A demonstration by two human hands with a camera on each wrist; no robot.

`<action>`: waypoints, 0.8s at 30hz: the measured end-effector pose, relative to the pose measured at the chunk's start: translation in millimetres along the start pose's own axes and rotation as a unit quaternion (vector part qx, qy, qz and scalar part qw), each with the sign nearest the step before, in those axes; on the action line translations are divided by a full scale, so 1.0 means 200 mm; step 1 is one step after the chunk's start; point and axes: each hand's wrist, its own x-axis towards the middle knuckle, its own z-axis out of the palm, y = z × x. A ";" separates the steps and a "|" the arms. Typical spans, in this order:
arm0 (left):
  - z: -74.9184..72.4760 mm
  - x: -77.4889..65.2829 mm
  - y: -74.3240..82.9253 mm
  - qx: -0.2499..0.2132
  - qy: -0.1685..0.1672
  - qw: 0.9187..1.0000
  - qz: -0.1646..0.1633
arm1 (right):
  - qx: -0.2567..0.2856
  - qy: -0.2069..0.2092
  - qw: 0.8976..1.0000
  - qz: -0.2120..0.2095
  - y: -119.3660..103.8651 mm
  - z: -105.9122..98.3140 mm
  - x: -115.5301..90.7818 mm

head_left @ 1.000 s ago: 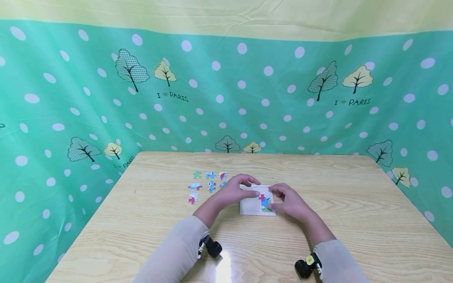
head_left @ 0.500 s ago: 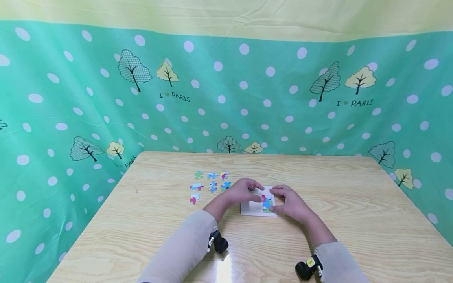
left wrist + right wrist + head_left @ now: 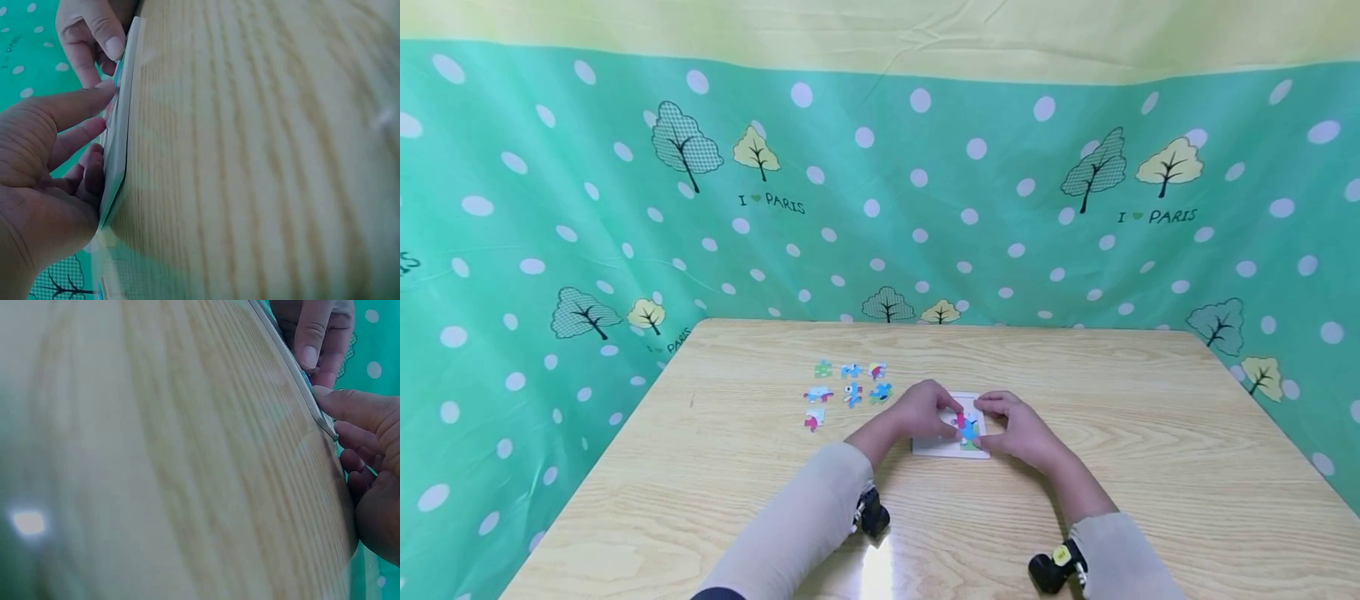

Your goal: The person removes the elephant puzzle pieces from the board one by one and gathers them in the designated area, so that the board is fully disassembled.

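A shallow white puzzle tray [image 3: 928, 448] lies on the table, with blue, red and green jigsaw pieces [image 3: 968, 428] along its right side. My left hand [image 3: 925, 410] reaches over the tray from the left; its thumb and forefinger touch down at these pieces. From the right, my right hand [image 3: 1022, 427] grips the tray's right side, its thumb near the lower pieces and its fingers by the upper corner. In the left wrist view the left thumb and forefinger [image 3: 87, 103] look nearly straight, the other fingers bent. The right wrist view shows the right thumb [image 3: 350, 405] on the tray's edge.
Several loose jigsaw pieces [image 3: 853, 393] lie in rough rows left of the tray. The wooden table [image 3: 1112, 400] reaches back to a green dotted curtain [image 3: 820, 250]. Wrist cameras [image 3: 874, 512] hang beneath both forearms.
My left hand has moved right and down onto the pieces in the tray, uncovering a loose piece beside it. My right hand has stayed at the tray's right side.
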 end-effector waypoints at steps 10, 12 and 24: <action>0.01 -0.01 0.00 0.009 0.005 1.000 0.009 | -0.002 -0.002 1.000 0.003 0.00 0.00 0.00; 0.01 -0.01 0.00 0.004 0.008 1.000 0.012 | -0.004 -0.002 1.000 0.003 0.00 0.00 0.00; 0.04 -0.01 0.01 -0.072 0.023 0.996 0.036 | 0.008 -0.002 1.000 -0.004 0.01 0.00 0.00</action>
